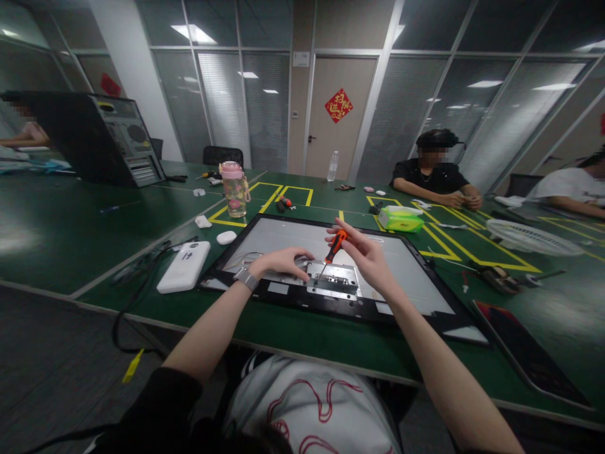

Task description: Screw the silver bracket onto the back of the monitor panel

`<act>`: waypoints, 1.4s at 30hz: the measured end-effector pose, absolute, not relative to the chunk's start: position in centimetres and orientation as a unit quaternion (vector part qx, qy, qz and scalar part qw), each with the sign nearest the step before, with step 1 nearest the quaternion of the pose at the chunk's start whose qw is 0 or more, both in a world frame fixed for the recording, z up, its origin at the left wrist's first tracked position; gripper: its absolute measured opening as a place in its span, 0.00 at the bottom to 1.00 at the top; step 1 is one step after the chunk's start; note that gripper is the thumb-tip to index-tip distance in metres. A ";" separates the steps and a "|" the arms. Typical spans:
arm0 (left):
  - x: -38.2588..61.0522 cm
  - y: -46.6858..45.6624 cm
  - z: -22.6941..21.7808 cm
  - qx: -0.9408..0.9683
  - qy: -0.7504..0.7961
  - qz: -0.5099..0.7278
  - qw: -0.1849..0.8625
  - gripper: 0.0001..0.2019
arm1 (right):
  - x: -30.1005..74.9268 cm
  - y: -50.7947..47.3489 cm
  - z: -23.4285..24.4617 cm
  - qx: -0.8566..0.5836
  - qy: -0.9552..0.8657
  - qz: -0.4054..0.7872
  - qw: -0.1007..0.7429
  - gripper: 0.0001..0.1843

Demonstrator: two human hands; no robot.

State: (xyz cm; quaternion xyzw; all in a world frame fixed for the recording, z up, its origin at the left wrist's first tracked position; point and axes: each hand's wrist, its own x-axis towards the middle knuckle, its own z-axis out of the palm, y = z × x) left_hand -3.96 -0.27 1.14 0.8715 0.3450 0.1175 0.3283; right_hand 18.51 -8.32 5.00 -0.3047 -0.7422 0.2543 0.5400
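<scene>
A flat display panel (401,271) with a black frame lies on the green table in front of me. Near its front edge sits a silver metal bracket (347,272). My right hand (366,255) grips an orange and black screwdriver (336,247), its shaft slanting down to the bracket. Whether the tip sits in a screw is too small to tell. At the bracket's left end is my left hand (283,261), thumb and fingers curved apart around a gap. I see nothing held in it.
Left of the panel lie a white power bank (184,268) and a white case (226,238). Behind stand a pink-lidded bottle (234,192) and a green tissue pack (401,219). A tablet (524,350) is at right. A computer tower (94,139) stands far left; a person (432,170) sits opposite.
</scene>
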 end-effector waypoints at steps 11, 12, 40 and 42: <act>-3.9 -0.2 0.9 0.871 0.339 0.128 0.331 0.39 | 17.5 -8.7 3.8 -0.315 -0.736 0.215 0.559 0.26; -3.9 -0.2 1.0 0.871 0.340 0.127 0.331 0.39 | 17.5 -8.6 3.7 -0.320 -0.726 0.229 0.564 0.27; -3.9 0.1 0.9 0.867 0.350 0.125 0.330 0.35 | 21.0 -9.4 3.4 -0.414 -0.631 -0.003 0.655 0.15; -4.0 0.2 0.8 0.868 0.349 0.125 0.330 0.35 | 20.9 -9.5 3.3 -0.416 -0.640 -0.015 0.646 0.15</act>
